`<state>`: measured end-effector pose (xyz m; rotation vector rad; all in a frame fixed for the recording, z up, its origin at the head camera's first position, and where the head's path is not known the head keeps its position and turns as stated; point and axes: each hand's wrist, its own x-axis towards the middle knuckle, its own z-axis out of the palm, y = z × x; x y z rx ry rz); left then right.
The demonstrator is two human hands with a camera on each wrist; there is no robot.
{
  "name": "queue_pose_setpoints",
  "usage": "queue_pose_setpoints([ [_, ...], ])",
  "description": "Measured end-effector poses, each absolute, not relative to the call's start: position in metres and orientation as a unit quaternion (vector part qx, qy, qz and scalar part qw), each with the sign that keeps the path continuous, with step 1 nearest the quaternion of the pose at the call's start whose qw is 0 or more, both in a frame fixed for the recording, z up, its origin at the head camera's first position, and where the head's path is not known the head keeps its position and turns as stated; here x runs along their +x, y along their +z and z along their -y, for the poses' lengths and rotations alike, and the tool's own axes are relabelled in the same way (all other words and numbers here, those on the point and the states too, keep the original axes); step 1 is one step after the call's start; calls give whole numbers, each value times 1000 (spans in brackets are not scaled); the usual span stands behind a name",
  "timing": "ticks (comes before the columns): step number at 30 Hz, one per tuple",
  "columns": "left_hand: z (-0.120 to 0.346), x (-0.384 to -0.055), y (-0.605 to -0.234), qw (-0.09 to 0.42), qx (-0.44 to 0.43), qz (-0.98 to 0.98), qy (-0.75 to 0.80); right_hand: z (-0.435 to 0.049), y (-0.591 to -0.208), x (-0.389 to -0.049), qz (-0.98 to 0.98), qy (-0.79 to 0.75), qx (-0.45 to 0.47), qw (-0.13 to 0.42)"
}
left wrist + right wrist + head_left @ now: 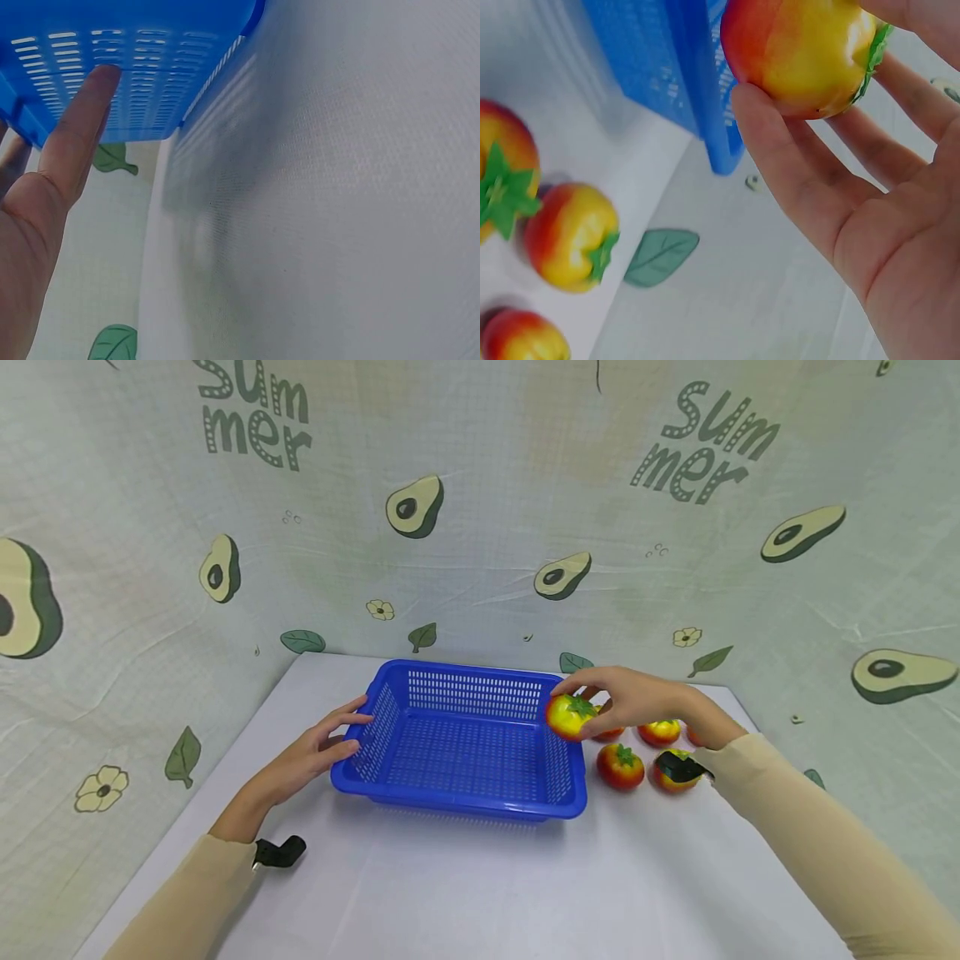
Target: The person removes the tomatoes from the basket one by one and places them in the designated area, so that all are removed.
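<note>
A blue plastic basket (465,806) with slotted walls stands on the table, its inside bare in the head view. My right hand (626,693) holds a red-and-yellow tomato (567,718) with a green leafy top, over the basket's right rim. In the right wrist view, the thumb and fingers pinch this tomato (802,56) from either side, beside the blue basket wall (645,52). My left hand (307,756) rests against the left rim with extended fingers. A finger lies along the slotted basket wall (142,60) in the left wrist view.
Several more tomatoes sit right of the basket, among them a redder tomato (620,767) near its side and a yellower tomato (660,732) farther back. A printed cloth (480,527) hangs behind the white table (450,893) and along its sides.
</note>
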<state>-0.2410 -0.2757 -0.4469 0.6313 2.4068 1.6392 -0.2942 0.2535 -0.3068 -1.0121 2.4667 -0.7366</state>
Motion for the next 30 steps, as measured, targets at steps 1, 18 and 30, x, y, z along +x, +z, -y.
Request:
queue_pose_setpoints([
  [1,276,-241,-447,81,212,-804,549,-259,-306,-294,-879,-261,-356,183],
  [18,276,-241,-446,80,217,-802,551,-343,-308,-285,-925,-220,-285,120],
  [30,277,-242,-447,85,217,-800,553,-383,-315,-275,-935,-224,-248,119],
])
